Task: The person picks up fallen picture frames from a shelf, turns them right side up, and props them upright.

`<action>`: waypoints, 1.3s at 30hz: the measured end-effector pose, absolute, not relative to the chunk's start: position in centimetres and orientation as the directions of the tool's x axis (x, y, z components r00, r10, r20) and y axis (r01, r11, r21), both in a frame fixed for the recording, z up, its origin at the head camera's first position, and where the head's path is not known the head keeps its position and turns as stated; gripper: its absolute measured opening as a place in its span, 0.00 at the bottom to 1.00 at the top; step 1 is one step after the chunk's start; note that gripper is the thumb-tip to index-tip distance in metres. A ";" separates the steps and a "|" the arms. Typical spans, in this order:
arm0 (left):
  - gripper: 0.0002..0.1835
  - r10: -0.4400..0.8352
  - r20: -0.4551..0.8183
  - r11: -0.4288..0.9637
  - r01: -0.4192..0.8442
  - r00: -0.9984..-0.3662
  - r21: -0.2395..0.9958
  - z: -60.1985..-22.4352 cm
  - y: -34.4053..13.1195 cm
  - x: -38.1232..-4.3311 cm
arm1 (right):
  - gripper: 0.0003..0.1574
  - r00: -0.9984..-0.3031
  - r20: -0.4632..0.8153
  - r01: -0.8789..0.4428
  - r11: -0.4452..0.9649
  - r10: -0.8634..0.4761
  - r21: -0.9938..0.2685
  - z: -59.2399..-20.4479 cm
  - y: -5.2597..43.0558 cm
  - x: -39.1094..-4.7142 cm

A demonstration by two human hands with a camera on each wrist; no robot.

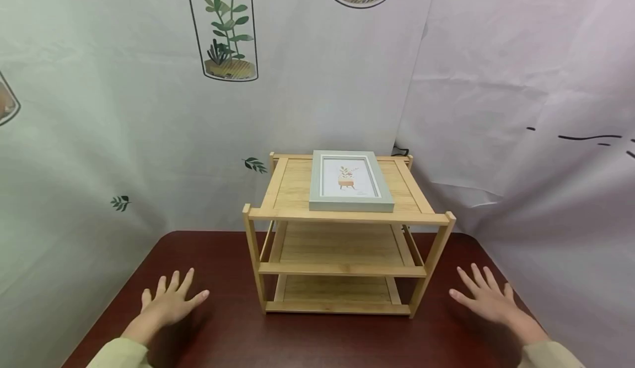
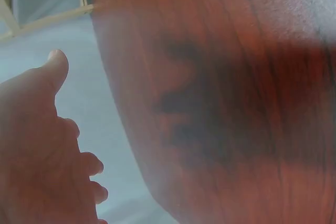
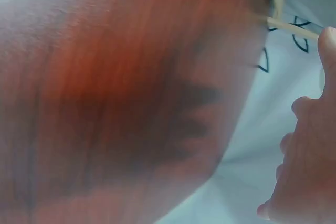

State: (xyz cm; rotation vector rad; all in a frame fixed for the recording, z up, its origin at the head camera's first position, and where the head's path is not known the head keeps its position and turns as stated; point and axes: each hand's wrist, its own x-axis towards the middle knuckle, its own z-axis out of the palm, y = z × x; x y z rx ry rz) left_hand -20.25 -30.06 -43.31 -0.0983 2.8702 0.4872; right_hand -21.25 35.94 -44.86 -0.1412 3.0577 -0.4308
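Wooden rack [image 1: 342, 270] separates left hand [image 1: 170, 303] and right hand [image 1: 488, 302], each grip released, splayed wide.

Wooden rack [image 1: 342, 270] with a picture frame [image 1: 351, 185] on top.
The three-tier, light-wood rack stands upright between the left hand [image 1: 167, 303] and the right hand [image 1: 490, 302], touching neither; the pale grey-green frame lies face up on its top shelf, higher than both hands and farther forward, its picture showing a leafy plant in an orange, legged pot.
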 end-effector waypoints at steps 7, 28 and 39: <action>0.54 -0.008 -0.174 0.947 -0.064 -0.985 0.314 -41.4 -29.9 -20.3 | 0.47 -0.992 0.024 -0.122 0.956 -0.120 -0.267 -41.7 35.4 -21.4; 0.35 -0.059 0.510 0.925 0.145 -0.858 0.351 -32.2 -27.2 -20.2 | 0.29 -0.797 0.597 -0.428 0.785 -0.095 -0.447 -29.2 32.9 -22.0; 0.24 -0.128 0.755 0.806 0.376 -0.644 0.458 -27.4 -22.8 -19.9 | 0.23 -0.741 0.672 -0.536 0.614 -0.014 -0.579 -24.7 28.5 -21.7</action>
